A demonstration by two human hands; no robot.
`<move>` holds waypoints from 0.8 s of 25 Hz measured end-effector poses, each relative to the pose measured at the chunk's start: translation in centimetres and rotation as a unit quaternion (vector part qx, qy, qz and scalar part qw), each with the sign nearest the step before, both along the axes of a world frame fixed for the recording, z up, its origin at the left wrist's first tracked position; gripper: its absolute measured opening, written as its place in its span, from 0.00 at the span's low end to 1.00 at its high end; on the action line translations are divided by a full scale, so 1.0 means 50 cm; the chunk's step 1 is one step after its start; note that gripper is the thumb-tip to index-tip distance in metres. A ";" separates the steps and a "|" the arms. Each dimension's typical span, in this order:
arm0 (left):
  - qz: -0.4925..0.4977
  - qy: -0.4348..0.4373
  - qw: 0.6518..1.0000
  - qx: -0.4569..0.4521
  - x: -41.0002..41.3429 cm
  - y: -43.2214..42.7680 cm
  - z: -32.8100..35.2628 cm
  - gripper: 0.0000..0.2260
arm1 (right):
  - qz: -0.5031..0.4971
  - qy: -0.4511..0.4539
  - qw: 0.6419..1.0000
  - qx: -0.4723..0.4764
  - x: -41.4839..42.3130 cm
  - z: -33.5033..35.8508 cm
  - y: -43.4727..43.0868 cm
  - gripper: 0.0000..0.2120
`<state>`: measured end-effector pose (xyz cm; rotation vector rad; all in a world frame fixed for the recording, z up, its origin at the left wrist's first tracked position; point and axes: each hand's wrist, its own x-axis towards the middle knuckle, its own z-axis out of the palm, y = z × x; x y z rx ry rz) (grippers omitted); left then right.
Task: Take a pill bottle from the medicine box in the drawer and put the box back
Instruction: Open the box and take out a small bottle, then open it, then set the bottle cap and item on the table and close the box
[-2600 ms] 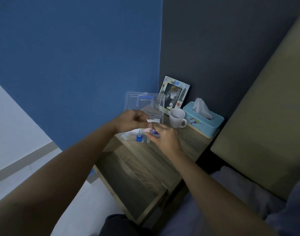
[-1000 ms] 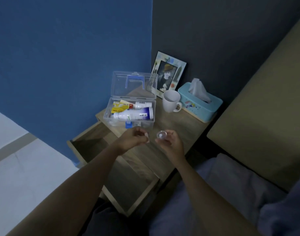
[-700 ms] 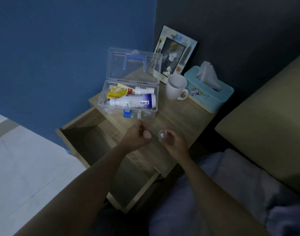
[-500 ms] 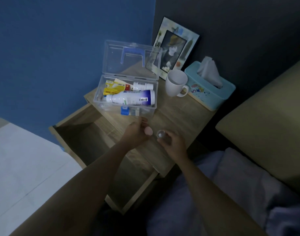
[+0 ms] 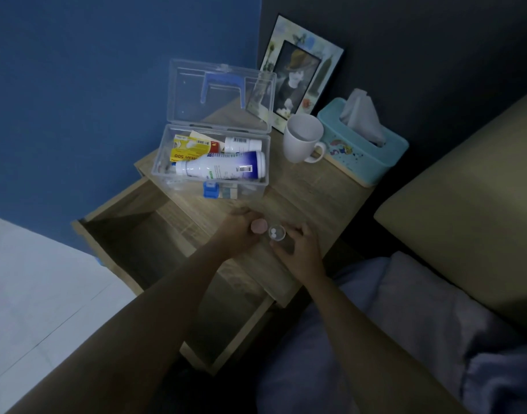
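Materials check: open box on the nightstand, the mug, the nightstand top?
Clear hinged medicine box: likely glossy transparent plastic; contents show through. White handled mug: probably glazed ceramic, smooth and opaque. Wood-grain nightstand top: matte wood or laminate, can't tell.

Both grips sat low over the front edge of the bench (image 5: 316, 201), the left grip (image 5: 241, 227) just beside the right grip (image 5: 298, 246). Straight ahead of them the open medicine box (image 5: 214, 174) blocked the way, its raised lid (image 5: 223, 94) a wall behind it. Ahead and right of the right grip stood a mug (image 5: 302, 138) and tissue box (image 5: 363, 147). Bare wood lay between. Left of and below the left grip the drawer (image 5: 148, 243) gaped open.
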<state>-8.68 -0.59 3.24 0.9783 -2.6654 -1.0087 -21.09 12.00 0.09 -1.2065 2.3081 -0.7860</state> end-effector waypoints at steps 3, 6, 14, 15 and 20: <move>0.000 -0.016 1.000 -0.005 0.001 -0.005 -0.005 0.18 | -0.012 -0.014 1.000 -0.012 0.001 0.000 0.000 0.23; 0.016 -0.024 1.000 0.004 0.001 -0.008 -0.006 0.19 | -0.020 -0.010 1.000 -0.020 0.001 -0.001 0.000 0.22; 0.036 -0.030 0.998 0.036 0.034 -0.006 0.000 0.28 | -0.027 -0.074 0.997 -0.003 -0.006 0.012 0.005 0.27; 0.032 -0.044 0.998 0.018 0.043 -0.007 -0.002 0.27 | -0.051 -0.101 0.994 0.000 -0.011 0.019 0.002 0.27; -0.084 -0.193 0.967 -0.141 0.078 -0.015 -0.037 0.27 | -0.178 -0.115 0.973 -0.091 -0.064 0.071 -0.086 0.18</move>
